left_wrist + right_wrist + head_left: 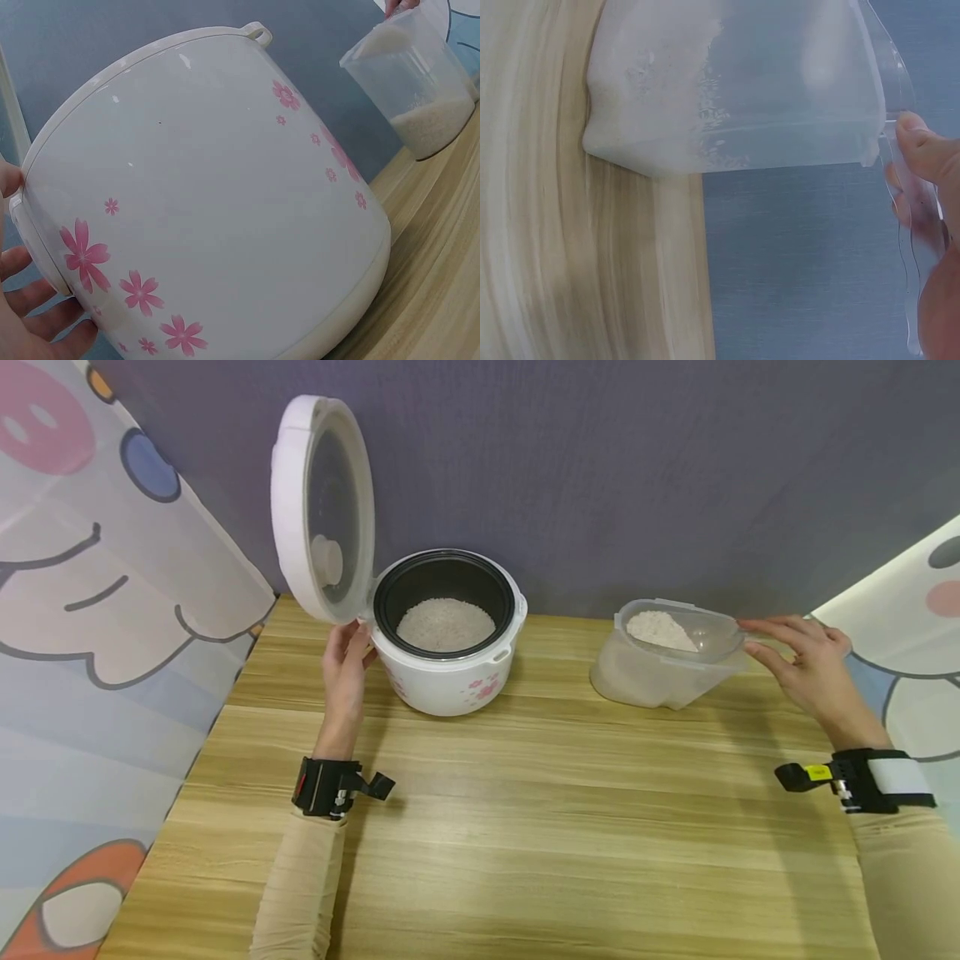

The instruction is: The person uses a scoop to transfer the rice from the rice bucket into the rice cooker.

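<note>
A white rice cooker (450,689) with pink flowers stands on the table, its lid (288,510) raised at the left. White rice (446,625) lies inside its black inner pot (442,568). My left hand (347,664) touches the cooker's left side below the lid, fingers spread against the wall beside the hinge piece in the left wrist view. On the right, a translucent rice container (637,681) stands tilted on the table, with rice heaped toward its left. My right hand (813,668) pinches the clear flap (919,225) at its right end between thumb and fingers.
Behind the cooker and container rises a grey-blue wall panel (562,485). Cartoon-printed sheets (97,610) flank the wooden table (555,827) on both sides. The raised lid stands up over my left hand.
</note>
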### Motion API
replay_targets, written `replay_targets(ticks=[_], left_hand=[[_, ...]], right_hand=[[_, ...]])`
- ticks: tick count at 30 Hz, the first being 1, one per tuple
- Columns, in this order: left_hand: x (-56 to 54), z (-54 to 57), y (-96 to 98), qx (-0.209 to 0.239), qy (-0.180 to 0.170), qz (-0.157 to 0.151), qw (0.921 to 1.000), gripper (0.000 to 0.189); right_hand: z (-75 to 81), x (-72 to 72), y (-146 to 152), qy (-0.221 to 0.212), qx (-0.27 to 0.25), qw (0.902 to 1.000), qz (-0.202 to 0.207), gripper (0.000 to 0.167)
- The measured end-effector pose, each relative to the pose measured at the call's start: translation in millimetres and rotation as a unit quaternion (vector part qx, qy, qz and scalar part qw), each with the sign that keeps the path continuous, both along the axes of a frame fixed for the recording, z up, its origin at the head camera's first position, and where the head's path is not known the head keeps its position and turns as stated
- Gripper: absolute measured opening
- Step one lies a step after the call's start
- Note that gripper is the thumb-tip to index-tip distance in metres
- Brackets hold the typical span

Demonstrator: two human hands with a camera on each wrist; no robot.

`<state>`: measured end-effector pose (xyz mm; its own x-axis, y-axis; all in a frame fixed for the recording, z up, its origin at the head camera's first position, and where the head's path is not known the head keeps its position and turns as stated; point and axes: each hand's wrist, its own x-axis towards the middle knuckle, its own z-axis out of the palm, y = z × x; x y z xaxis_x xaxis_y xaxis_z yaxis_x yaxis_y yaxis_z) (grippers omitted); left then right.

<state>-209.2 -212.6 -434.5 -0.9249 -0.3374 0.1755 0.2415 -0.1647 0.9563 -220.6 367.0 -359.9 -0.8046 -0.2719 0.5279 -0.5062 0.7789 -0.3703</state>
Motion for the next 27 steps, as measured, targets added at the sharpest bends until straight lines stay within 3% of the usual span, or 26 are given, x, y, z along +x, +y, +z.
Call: replay_targets(ticks=[6,14,27], left_hand=[[-0.3,-0.3,-0.1,0.004,0.0,-0.002,1.0,0.038],[-0.3,-0.6,-0.5,0.008,0.003,-0.002,1.0,0.036],[-0.1,-0.4,-1.2,0.004,0.004,-0.004,1.0,0.038]], right_hand=[[8.2,2.9,-2,-0.005,-0.011,0.9999,-0.008,0.027],[34.1,3.7,-22,-0.029,-0.005,0.9993,-0.022,0.032],[67.7,-6.9,-77,0.01,0.047,0.998,0.041,0.034]])
